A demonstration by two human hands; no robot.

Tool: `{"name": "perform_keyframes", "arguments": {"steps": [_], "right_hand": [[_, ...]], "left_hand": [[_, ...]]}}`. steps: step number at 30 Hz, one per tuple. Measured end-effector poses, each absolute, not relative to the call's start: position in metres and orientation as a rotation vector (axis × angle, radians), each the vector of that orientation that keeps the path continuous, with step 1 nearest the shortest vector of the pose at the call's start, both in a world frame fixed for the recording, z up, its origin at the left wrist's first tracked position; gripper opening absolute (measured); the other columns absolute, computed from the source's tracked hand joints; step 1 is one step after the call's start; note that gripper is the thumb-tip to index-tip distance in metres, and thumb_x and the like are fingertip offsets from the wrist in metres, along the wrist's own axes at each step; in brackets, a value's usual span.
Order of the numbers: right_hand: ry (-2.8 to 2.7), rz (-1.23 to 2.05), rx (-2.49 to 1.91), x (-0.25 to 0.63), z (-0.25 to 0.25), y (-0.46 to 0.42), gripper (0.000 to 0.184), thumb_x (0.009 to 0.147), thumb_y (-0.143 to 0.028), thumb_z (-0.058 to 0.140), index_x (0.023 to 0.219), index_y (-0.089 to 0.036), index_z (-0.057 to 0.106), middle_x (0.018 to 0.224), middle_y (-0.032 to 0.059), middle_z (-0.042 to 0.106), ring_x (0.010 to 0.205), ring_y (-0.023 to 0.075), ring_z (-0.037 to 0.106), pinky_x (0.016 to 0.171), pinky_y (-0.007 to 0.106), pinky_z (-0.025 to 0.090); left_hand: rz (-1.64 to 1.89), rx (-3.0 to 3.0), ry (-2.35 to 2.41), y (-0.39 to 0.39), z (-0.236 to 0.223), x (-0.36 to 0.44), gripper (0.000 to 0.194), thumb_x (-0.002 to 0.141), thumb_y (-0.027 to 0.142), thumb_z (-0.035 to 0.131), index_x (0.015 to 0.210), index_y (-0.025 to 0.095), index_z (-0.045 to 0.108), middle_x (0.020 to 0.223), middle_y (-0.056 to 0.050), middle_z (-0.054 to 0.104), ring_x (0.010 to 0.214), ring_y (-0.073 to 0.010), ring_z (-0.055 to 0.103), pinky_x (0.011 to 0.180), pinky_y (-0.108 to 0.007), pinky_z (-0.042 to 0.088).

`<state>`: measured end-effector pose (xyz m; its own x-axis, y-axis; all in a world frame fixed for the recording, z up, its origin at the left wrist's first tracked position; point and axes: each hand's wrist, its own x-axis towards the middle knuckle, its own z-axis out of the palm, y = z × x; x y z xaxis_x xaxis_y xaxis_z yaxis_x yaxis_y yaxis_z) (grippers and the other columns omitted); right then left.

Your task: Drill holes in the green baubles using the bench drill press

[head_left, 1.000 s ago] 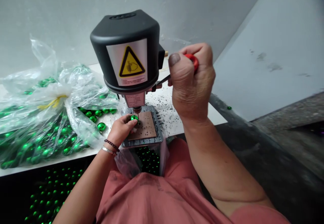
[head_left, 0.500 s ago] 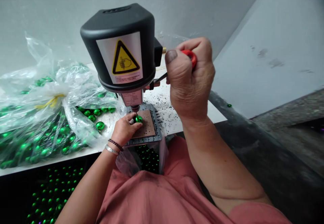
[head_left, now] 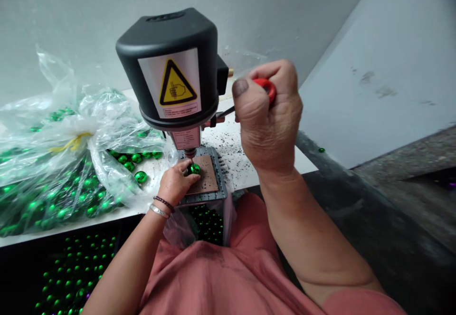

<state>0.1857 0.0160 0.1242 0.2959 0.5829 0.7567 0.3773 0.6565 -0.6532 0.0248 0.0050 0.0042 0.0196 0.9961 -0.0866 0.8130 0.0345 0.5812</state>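
White bench (head_left: 301, 163) | left hand (head_left: 174, 182) pinched, fingers narrow, a green bead (head_left: 194, 168) on the brown pad (head_left: 207, 175) under the drill press (head_left: 167, 63) | right hand (head_left: 267, 125) gripped, fingers curled tight, a red handle (head_left: 266, 89)

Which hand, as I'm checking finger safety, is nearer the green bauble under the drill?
Left: the left hand touches the green bauble. The right hand grips a red-handled tool, up and to its right.

1. Left forearm (head_left: 125, 262) reaches toward 1 o'clock.
2. Left hand (head_left: 177, 183) lies palm-down, fingers curled forward.
3. Right forearm (head_left: 313, 239) rises toward 11 o'clock.
4. Right hand (head_left: 270, 120) is raised higher, clenched in a tight fist, with its dark-nailed thumb (head_left: 245, 101) on top.
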Motion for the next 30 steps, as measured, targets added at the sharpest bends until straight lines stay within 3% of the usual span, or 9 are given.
{"name": "perform_keyframes", "arguments": {"steps": [8, 13, 19, 27, 30], "right_hand": [[-1.531, -0.088, -1.001, 0.197, 0.104, -0.013, 0.008, 0.074, -0.017, 0.05, 0.071, -0.02, 0.043, 0.057, -0.0069, 0.038, 0.047, 0.0027, 0.031, 0.049, 0.019, 0.036], [-1.542, -0.221, -0.997, 0.196, 0.089, -0.018, 0.007, 0.075, -0.016, 0.047, 0.072, -0.02, 0.042, 0.057, -0.0061, 0.038, 0.048, 0.0034, 0.034, 0.049, 0.02, 0.037], [-1.467, -0.24, -0.986, 0.19, 0.07, -0.017, 0.007, 0.074, -0.014, 0.046, 0.075, -0.021, 0.043, 0.061, -0.0056, 0.045, 0.053, 0.0049, 0.041, 0.051, 0.02, 0.039], [-1.41, -0.068, -0.841, 0.187, 0.048, -0.009, 0.011, 0.074, -0.016, 0.046, 0.083, -0.022, 0.044, 0.068, -0.0029, 0.049, 0.06, 0.0089, 0.049, 0.058, 0.026, 0.043], [-1.4, 0.037, -0.842, 0.186, 0.038, -0.009, 0.005, 0.074, -0.017, 0.045, 0.078, -0.02, 0.044, 0.067, -0.002, 0.049, 0.062, 0.0103, 0.052, 0.058, 0.028, 0.044]], "left_hand": [[0.455, 1.879, 1.87, 0.004, 0.006, 0.025, 0.044, 0.071, 0.038, 0.061, 0.113, 0.024, 0.062, 0.101, -0.004, 0.069, 0.089, -0.0192, 0.062, 0.077, -0.027, 0.044], [0.456, 1.912, 1.876, 0.003, 0.005, 0.025, 0.043, 0.072, 0.038, 0.061, 0.112, 0.023, 0.062, 0.106, -0.004, 0.067, 0.092, -0.0194, 0.061, 0.082, -0.028, 0.043], [0.482, 1.879, 1.896, 0.003, 0.001, 0.024, 0.047, 0.07, 0.039, 0.062, 0.115, 0.023, 0.061, 0.116, -0.004, 0.064, 0.103, -0.0207, 0.059, 0.088, -0.028, 0.042], [0.499, 1.809, 1.882, 0.002, 0.0, 0.024, 0.046, 0.069, 0.039, 0.064, 0.113, 0.027, 0.062, 0.113, -0.004, 0.065, 0.101, -0.0221, 0.059, 0.085, -0.03, 0.042], [0.514, 1.806, 1.879, 0.002, -0.001, 0.023, 0.043, 0.068, 0.038, 0.065, 0.111, 0.028, 0.063, 0.111, -0.004, 0.066, 0.099, -0.0212, 0.06, 0.083, -0.029, 0.041]]}}
